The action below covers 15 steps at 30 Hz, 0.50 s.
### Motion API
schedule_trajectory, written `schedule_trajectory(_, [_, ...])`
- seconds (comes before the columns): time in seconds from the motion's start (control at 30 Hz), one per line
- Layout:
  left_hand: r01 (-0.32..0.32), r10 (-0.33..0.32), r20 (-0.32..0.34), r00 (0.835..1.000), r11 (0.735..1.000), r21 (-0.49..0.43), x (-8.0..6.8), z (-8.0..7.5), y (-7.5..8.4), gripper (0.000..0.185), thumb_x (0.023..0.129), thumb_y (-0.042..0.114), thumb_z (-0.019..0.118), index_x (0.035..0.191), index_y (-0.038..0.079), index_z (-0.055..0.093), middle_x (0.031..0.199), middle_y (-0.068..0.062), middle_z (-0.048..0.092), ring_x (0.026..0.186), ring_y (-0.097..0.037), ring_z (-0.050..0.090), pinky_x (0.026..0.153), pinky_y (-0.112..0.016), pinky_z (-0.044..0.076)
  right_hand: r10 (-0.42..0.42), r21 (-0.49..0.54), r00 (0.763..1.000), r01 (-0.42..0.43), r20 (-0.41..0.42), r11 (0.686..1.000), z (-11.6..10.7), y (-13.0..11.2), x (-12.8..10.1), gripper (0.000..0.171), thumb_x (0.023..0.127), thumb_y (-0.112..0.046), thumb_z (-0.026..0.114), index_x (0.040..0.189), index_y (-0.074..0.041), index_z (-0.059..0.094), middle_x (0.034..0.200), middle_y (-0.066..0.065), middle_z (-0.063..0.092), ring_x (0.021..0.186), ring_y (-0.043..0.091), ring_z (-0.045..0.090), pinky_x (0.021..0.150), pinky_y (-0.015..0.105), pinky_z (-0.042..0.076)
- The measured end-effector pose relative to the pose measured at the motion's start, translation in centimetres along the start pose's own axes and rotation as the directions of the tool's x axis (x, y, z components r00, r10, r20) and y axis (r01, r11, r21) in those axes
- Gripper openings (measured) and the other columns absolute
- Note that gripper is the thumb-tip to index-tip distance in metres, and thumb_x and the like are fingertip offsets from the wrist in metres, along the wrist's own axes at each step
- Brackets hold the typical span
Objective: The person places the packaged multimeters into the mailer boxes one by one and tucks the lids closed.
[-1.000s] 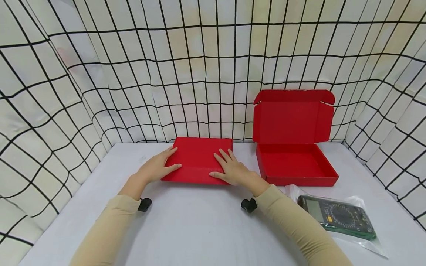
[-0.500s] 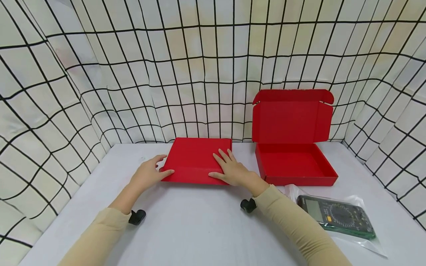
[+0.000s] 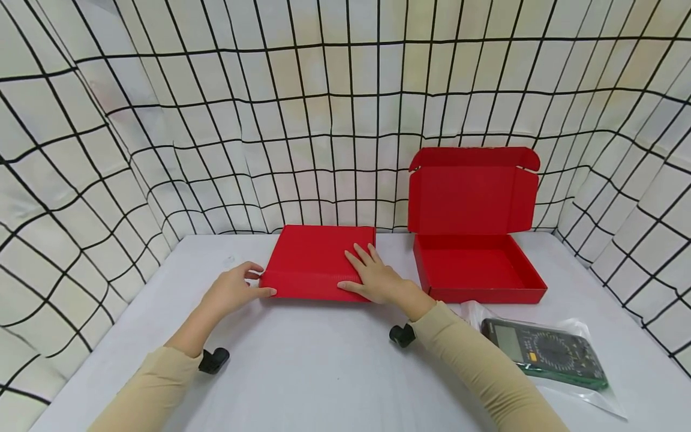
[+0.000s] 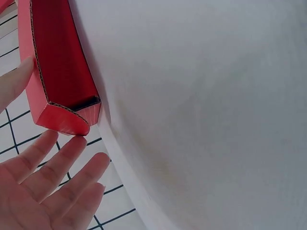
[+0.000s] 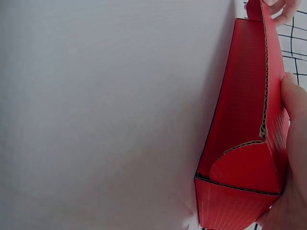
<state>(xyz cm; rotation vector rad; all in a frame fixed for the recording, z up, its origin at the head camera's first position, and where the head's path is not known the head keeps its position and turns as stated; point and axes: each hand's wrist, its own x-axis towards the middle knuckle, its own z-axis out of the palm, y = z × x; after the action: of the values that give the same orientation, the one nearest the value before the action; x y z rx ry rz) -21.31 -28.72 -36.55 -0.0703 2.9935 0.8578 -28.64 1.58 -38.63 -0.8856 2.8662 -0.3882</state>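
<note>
A red cardboard box [image 3: 315, 249] lies on the table with its lid down, and its front flap [image 3: 305, 286] sticks out over the front wall. My left hand [image 3: 233, 291] is at its front left corner. The left thumb lies on the flap, and two fingertips touch the small side tab [image 4: 67, 120] from outside. My right hand [image 3: 380, 282] rests on the lid's right side with fingers spread. In the right wrist view, the right side tab [image 5: 247, 167] is folded down inside the side wall. The box's inside is mostly hidden.
A second red box [image 3: 480, 264] stands to the right with its lid raised. In front of it lies a multimeter [image 3: 547, 354] in a clear plastic bag, beside my right forearm. White cloth with a black grid [image 3: 324, 120] hangs behind the white table [image 3: 335, 372].
My left hand has slid off the lid's left side, down and toward the front left corner. The right hand stays in place on the lid.
</note>
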Motion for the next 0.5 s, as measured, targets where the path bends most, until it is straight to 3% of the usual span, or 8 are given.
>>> schedule_trajectory(0.27, [-0.014,0.018,0.06,0.998,0.998,-0.066,0.39,0.25,-0.11,0.067,0.07,0.037,0.08,0.119,0.007,0.045,0.124,-0.019,0.053,0.098,-0.031,0.055,0.075,-0.04,0.047,0.0,-0.001,1.0,0.0,0.0,1.0,0.07,0.06,0.01,0.086,0.085,-0.065,0.046,0.151,-0.023,0.01,0.155,0.002,0.001,0.14,0.029,-0.005,0.092,0.05,0.043])
schedule_trajectory(0.5, [-0.053,0.057,0.062,0.996,0.996,-0.075,0.41,0.27,-0.16,0.065,0.07,0.027,0.082,0.115,0.006,0.041,0.122,-0.02,0.053,0.101,-0.034,0.054,0.073,-0.037,0.048,0.0,-0.003,1.0,0.0,0.0,1.0,0.09,0.04,0.05,0.086,0.085,-0.065,0.046,0.151,-0.023,0.01,0.155,0.001,0.001,0.14,0.029,-0.006,0.093,0.051,0.041])
